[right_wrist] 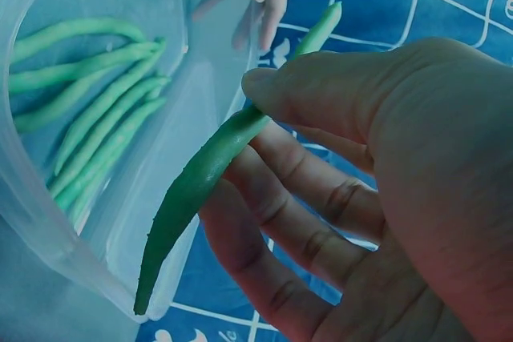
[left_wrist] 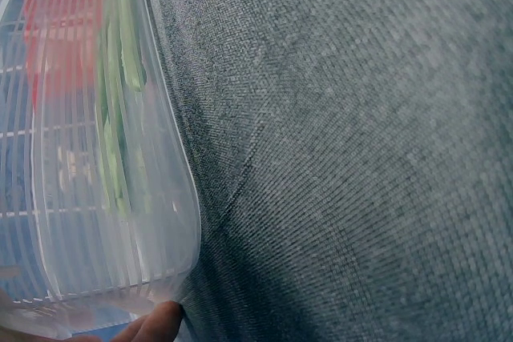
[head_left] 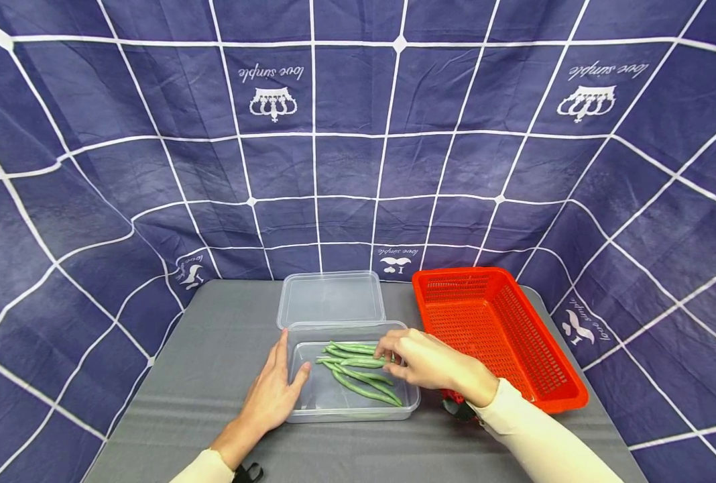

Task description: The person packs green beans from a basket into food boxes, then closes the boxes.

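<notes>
My right hand (head_left: 430, 362) is over the right part of a clear plastic container (head_left: 310, 414). In the right wrist view it pinches one green bean (right_wrist: 196, 174) between thumb and fingers, the bean's tapered end pointing down. Several more green beans (head_left: 364, 392) lie on the container's floor, roughly side by side, also seen through its wall in the left wrist view. At the container's left side, my left hand (head_left: 270, 396) rests with fingers extended along the wall and the thumb near the rim. Only its fingertips (left_wrist: 164, 322) show in the left wrist view.
Behind the container a clear flat lid (head_left: 332, 302) lies on the grey cloth-covered table (head_left: 213, 349). To the right stands a red perforated plastic basket (head_left: 554, 362), close to my right forearm. A blue curtain with white grid lines (head_left: 352, 168) encloses the back and sides.
</notes>
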Motion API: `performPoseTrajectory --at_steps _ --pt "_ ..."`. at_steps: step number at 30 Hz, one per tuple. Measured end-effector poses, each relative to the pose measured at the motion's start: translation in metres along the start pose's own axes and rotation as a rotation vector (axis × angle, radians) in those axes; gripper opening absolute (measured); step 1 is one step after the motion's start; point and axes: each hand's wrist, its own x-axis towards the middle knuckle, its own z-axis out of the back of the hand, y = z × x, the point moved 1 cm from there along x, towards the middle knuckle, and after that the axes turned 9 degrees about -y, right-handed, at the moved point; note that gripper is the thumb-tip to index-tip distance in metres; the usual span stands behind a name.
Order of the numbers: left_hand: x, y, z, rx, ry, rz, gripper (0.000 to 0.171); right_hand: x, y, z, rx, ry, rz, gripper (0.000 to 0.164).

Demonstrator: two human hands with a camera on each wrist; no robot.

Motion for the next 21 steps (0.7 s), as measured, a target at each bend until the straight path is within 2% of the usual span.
performPoseTrajectory --at_steps 21 --pt "0.0 0.0 0.0 0.013 -0.002 -0.001 0.096 0.008 0.012 -0.022 -0.054 0.021 0.027 0.016"
